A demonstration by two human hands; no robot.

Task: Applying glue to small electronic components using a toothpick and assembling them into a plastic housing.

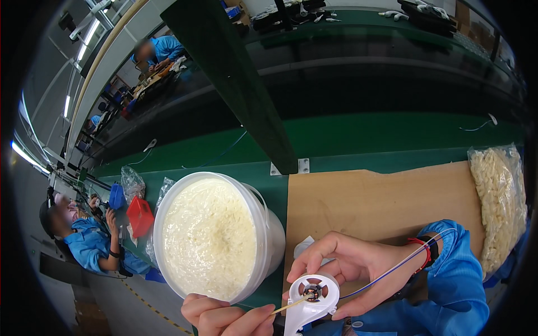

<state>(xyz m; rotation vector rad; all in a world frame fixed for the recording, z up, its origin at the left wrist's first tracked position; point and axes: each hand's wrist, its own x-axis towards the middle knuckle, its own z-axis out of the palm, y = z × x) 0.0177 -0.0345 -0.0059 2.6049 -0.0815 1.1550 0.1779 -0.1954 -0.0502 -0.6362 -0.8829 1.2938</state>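
My right hand (361, 266) is closed around a white plastic housing (330, 292), round at the top with a narrower part below. Set in its round opening is a small motor part (315, 289) with coppery windings. Blue and white wires (386, 273) run from the housing back along my right wrist. In my left hand (227, 315) I pinch a thin wooden stick (288, 306), its tip at the middle of the motor part. Just beyond my left hand stands a white bucket (274, 238) filled with pale yellow grease-like paste (204, 235).
A cardboard sheet (386, 196) covers the green bench on the right, with a bag of pale small parts (496, 207) at its edge. A green post (241, 84) rises behind the bucket. Red (140, 215) and blue bins (116, 196) stand left, near a seated co-worker (92, 241).
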